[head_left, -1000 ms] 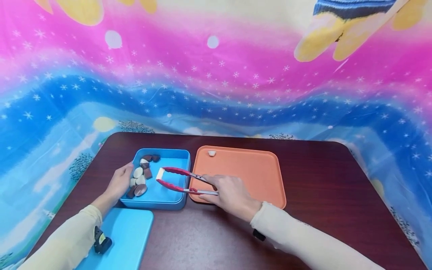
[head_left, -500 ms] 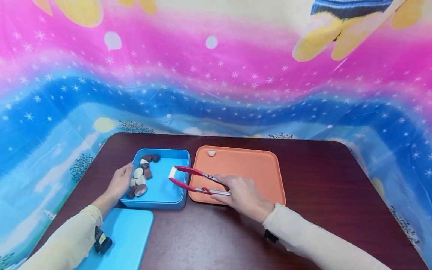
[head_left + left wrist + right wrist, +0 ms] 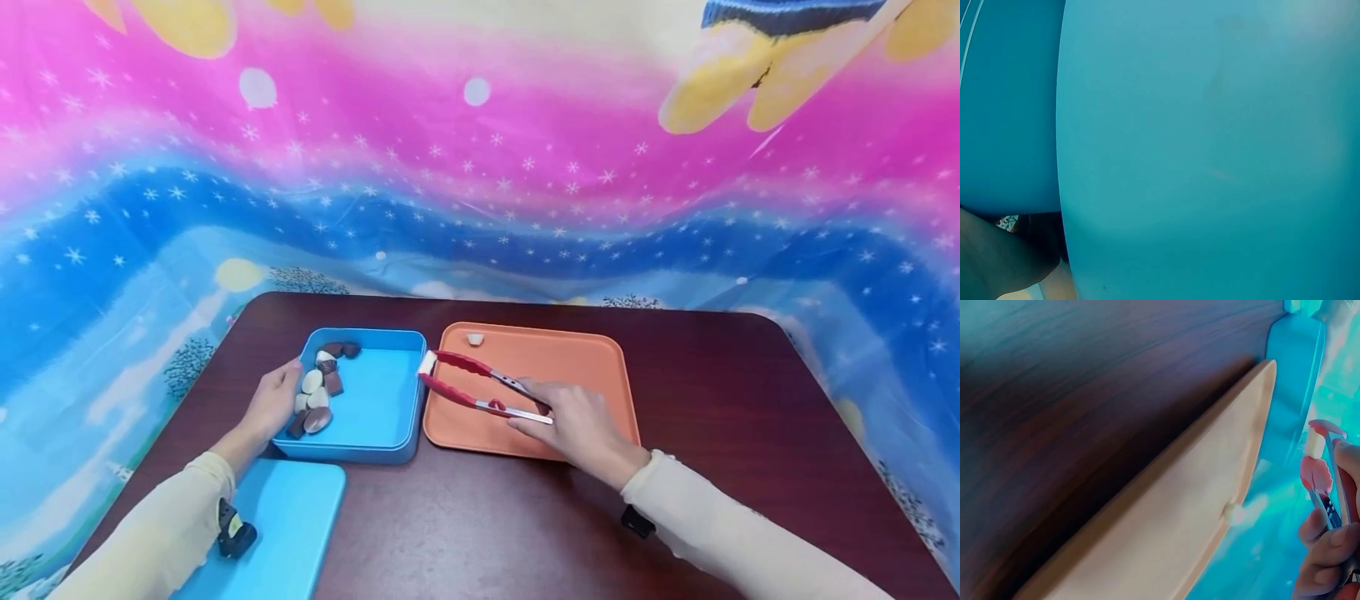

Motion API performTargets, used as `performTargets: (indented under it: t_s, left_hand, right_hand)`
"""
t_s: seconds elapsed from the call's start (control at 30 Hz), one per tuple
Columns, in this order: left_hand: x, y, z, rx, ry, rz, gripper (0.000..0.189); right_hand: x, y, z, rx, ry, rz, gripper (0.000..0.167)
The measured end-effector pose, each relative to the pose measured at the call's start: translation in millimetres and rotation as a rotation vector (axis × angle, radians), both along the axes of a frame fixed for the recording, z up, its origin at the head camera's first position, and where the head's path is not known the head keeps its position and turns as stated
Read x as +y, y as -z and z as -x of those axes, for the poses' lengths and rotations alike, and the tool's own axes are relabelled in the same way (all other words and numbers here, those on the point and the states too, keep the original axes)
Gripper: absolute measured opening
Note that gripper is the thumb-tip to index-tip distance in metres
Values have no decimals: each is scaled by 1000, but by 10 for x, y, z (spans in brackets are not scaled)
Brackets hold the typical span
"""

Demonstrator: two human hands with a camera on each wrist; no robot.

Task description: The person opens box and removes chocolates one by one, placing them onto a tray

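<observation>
My right hand (image 3: 581, 421) grips metal tongs (image 3: 462, 362) with red tips. Pinched between those tips is a white chocolate-like block (image 3: 427, 364), over the right rim of a blue box (image 3: 382, 400); the right wrist view shows the pale block (image 3: 1315, 444) too. My left hand (image 3: 272, 404) holds the box's left wall, its fingers partly hidden behind it. Along that side of the box lie several brown and white pieces (image 3: 318, 418). An orange tray (image 3: 465, 437) lies right of the box, with one small white piece (image 3: 475, 339) near its back left corner.
A light blue lid (image 3: 300, 508) lies in front of the box under my left forearm and fills most of the left wrist view. The dark wooden table (image 3: 480, 533) has rounded back corners. Behind it hangs a printed pink and blue cloth (image 3: 525, 183).
My right hand has moved right with the tongs, bringing the white block from the middle of the box to its right rim. My left hand stays on the box.
</observation>
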State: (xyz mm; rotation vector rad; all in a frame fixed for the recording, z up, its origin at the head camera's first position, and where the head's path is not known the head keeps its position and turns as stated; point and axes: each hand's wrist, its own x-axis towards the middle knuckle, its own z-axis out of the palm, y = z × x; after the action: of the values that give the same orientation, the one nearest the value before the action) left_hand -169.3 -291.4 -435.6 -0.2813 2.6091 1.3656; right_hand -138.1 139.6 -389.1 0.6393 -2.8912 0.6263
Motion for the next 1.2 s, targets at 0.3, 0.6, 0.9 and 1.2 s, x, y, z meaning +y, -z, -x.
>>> performTargets:
  t_s: [0.3,0.6,0.9,1.2]
  left_hand:
    - [17,-3,8,-1,0,-7,68]
    - [23,0,32,-9,-1,-7,68]
    - [5,16,-2,-19,-7,-39,68]
    - [6,41,-29,-12,-3,-52,67]
  right_hand:
    - [255,65,41,-43,69,-30,62]
    - [488,118,117,-64,110,-58,64]
    - [572,180,228,-74,119,-73,64]
    - [585,266,378,-97,144,-85,59]
